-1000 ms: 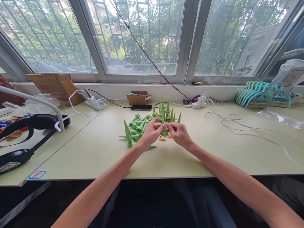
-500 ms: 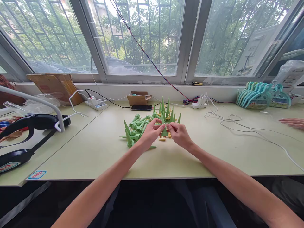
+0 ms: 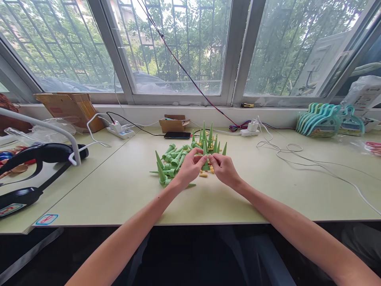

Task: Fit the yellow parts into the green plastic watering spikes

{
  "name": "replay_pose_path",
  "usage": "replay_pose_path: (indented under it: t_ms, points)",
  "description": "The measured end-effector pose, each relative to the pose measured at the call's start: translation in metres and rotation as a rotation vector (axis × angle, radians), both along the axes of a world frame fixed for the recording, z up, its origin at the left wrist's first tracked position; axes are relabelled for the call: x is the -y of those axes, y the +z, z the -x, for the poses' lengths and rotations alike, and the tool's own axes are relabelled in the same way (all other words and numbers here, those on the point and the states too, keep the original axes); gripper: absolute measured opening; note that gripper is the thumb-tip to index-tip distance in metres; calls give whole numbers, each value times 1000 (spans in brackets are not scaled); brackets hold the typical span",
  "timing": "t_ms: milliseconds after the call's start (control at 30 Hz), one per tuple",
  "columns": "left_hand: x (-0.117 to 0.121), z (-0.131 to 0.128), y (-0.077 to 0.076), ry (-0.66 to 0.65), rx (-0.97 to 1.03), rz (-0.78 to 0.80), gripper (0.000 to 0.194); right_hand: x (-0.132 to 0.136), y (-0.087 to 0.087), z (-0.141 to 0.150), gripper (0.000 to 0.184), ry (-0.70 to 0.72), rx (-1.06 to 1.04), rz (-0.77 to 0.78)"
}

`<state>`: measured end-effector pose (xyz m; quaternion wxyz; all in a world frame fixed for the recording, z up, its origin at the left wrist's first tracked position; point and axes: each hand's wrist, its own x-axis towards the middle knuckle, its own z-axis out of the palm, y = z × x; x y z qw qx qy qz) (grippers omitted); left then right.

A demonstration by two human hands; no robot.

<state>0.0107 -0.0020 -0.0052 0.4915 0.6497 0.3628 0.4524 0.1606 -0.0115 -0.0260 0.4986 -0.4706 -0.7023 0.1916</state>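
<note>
Upright between my two hands is a green plastic plant watering spike (image 3: 205,148), its tip pointing up. My left hand (image 3: 189,167) pinches it from the left with thumb and fingers. From the right, the closed fingertips of my right hand (image 3: 224,167) press against the same spike at mid-height. Whether a small yellow piece sits in the fingertips is hidden. Loose green spikes (image 3: 171,161) lie in a heap beside my left hand. Behind my hands several finished-looking spikes (image 3: 210,135) stand point up. Small yellow valve pieces (image 3: 203,174) lie just below the held spike.
A black phone (image 3: 177,135) lies in front of a small open cardboard box (image 3: 174,124). Power strips (image 3: 120,130) and white cables (image 3: 287,149) run along the back and right. Black goggles (image 3: 56,153) rest at left; turquoise plastic handles (image 3: 320,119) stand at right.
My hands stay nearly in place around the spike, with only a slight shift. Another person's hand at the far right has left the view, and reddish items show there now.
</note>
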Motion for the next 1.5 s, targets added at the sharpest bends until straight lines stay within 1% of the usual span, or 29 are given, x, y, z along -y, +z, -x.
replay_pose_path:
  t_ms: [300,500,800,1500]
  points:
    - [-1,0,-2,54,-68,-73,28,2,0,1,41,4,41,8]
    - [-3,0,-3,86,-68,-95,24,3,1,2,40,33,65,4]
    - [-4,0,-4,99,-76,-99,24,5,3,2,40,79,82,10]
    - [-1,0,0,90,-71,-61,23,4,0,-1,38,81,97,-32]
